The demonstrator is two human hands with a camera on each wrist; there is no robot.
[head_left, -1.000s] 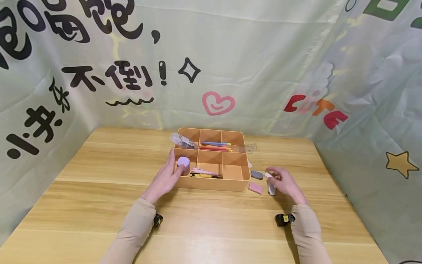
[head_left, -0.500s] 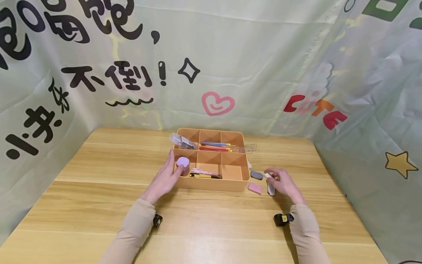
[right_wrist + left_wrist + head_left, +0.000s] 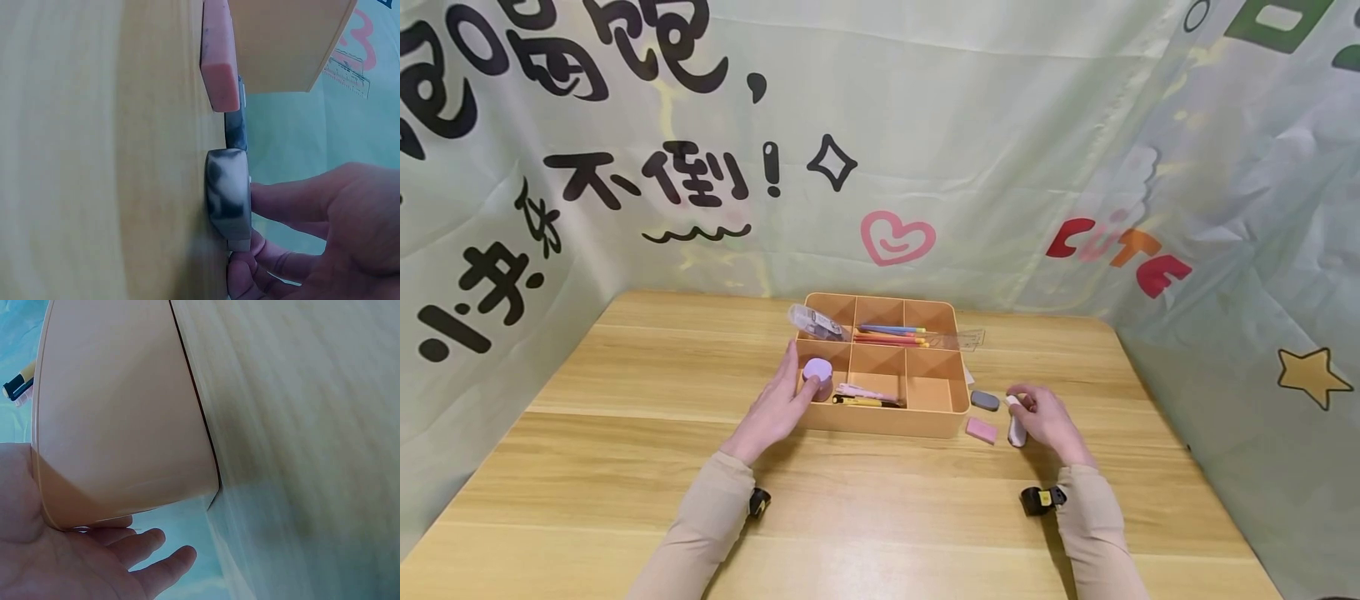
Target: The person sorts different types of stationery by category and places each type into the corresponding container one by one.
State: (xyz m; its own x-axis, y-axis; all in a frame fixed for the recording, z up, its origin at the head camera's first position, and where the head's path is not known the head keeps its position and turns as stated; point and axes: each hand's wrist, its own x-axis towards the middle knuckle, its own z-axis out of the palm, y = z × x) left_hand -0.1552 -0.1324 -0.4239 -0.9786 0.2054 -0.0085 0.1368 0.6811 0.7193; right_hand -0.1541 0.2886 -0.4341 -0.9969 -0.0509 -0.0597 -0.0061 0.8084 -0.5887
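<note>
At the left front corner of the peach divided organizer box (image 3: 880,423), my left hand (image 3: 775,407) grips the wall, thumb over the rim beside a lilac-lidded jar (image 3: 817,369). In the left wrist view its fingers (image 3: 140,549) reach around the outer side. My right hand (image 3: 1047,421) pinches one end of a small white-and-grey oblong piece (image 3: 228,190) low at the table, thumb on top. This piece lies right of the box. Close by are a pink eraser (image 3: 981,430) and a dark grey rounded block (image 3: 985,401).
Pencils (image 3: 891,335), a clear plastic case (image 3: 816,322) and a transparent ruler (image 3: 962,339) sit in the back compartments. A yellow-and-black pen (image 3: 865,401) and a pink pen (image 3: 867,391) lie in front. A printed cloth (image 3: 985,167) hangs behind the wooden table (image 3: 880,517).
My right wrist has shifted slightly left, and the fingers cover more of the oblong piece's white end. My left hand keeps its grip on the organizer box without visible movement.
</note>
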